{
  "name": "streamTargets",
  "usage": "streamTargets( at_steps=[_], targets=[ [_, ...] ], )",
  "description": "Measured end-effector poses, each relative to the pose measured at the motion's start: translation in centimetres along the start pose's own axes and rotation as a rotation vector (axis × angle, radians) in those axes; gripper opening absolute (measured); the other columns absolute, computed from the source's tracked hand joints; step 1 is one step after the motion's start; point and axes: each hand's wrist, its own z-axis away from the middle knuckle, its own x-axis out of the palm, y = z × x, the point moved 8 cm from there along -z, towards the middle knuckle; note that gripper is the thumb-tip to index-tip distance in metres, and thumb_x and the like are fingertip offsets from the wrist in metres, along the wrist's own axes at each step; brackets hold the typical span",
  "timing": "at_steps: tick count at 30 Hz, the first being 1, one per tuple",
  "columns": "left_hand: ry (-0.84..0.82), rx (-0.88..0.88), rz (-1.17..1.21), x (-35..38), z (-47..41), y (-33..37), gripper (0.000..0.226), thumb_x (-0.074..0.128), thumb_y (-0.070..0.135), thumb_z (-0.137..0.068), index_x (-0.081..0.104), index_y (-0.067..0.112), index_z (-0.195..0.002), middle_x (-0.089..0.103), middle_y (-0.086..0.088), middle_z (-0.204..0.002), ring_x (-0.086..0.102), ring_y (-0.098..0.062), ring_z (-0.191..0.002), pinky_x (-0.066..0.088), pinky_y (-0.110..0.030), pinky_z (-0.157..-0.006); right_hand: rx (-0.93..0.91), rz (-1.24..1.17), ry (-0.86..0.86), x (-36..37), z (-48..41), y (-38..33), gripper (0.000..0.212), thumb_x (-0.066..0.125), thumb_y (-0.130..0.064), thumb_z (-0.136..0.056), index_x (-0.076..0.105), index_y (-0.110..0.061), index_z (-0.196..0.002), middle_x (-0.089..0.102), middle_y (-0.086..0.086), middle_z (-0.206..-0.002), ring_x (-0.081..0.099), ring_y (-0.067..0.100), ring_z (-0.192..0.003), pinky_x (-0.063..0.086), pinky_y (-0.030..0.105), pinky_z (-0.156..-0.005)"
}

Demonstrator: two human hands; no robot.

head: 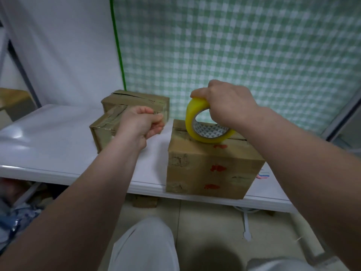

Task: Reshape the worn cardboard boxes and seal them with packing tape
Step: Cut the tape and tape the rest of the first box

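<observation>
Three scuffed brown boxes [103,132] sit on my white table [48,137], and atop the nearest box [213,165] my right hand [228,102] grips the yellow tape roll [192,122] on edge, hole facing me, while my left hand [140,124] is curled in a pinch, on what I cannot tell.

The red-marked box [213,165] stood at the near edge of the white table [48,137] and blocked a straight reach from the front. A yellow tape roll [207,124] stood on edge on its top, gripped from above by the right hand [228,106], so only the near strip of the top lay bare. Left of the box a gap of bare table ran back, but the left hand [142,122] hung there with curled fingers. Farther left a second box [105,133] stood, with a third box [136,102] behind it. Past those, the table lay open. Right of the red-marked box a narrow strip stayed free. Behind it hung the checked curtain [254,55].
</observation>
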Motion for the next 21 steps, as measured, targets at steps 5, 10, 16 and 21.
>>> streamTargets(
  at_steps=[5, 10, 16, 21],
  targets=[
    [0.046, -0.026, 0.027, -1.3, -1.4, -1.7, 0.024, 0.062, -0.002, -0.087, 0.048, 0.016, -0.081, 0.061, -0.006, -0.075, 0.060, -0.013, -0.058, 0.055, -0.020, -0.051, -0.077, 0.177, -0.078, 0.1, -1.9, -2.7, 0.063, 0.044, 0.005, -0.088, 0.046, -0.037, -0.135, 0.045, 0.001, -0.106, 0.045, 0.021, -0.082, 0.025, 0.028, -0.048],
    [0.037, -0.104, 0.036, -1.1, -2.1, -4.7, 0.021, 0.056, -0.002, -0.091, 0.048, 0.017, -0.087, 0.059, -0.009, -0.085, 0.062, -0.014, -0.065, 0.057, -0.029, -0.059, -0.100, 0.212, -0.094, 1.3, -3.3, -3.8, 0.063, 0.047, 0.002, -0.089, 0.044, -0.040, -0.136, 0.047, 0.000, -0.107, 0.053, 0.025, -0.093, 0.032, 0.032, -0.054],
    [0.072, -0.165, 0.103, -0.9, -2.0, -7.2, 0.015, 0.050, 0.001, -0.094, 0.049, 0.015, -0.098, 0.058, -0.013, -0.087, 0.063, -0.015, -0.065, 0.056, -0.030, -0.057, 0.191, -0.431, 0.167, 3.1, -2.6, 1.4, 0.048, 0.055, -0.005, -0.085, 0.055, -0.028, -0.127, 0.064, 0.004, -0.104, 0.057, 0.021, -0.084, 0.046, 0.031, -0.066],
    [0.093, -0.152, 0.154, -0.3, -1.8, -7.8, 0.015, 0.050, 0.002, -0.094, 0.050, 0.015, -0.101, 0.060, -0.011, -0.086, 0.061, -0.014, -0.061, 0.058, -0.029, -0.060, 0.443, -0.842, 0.315, 6.0, 0.5, 3.0, 0.023, 0.062, -0.015, -0.085, 0.060, -0.024, -0.106, 0.061, -0.003, -0.083, 0.060, 0.015, -0.074, 0.048, 0.026, -0.062]
  ],
)
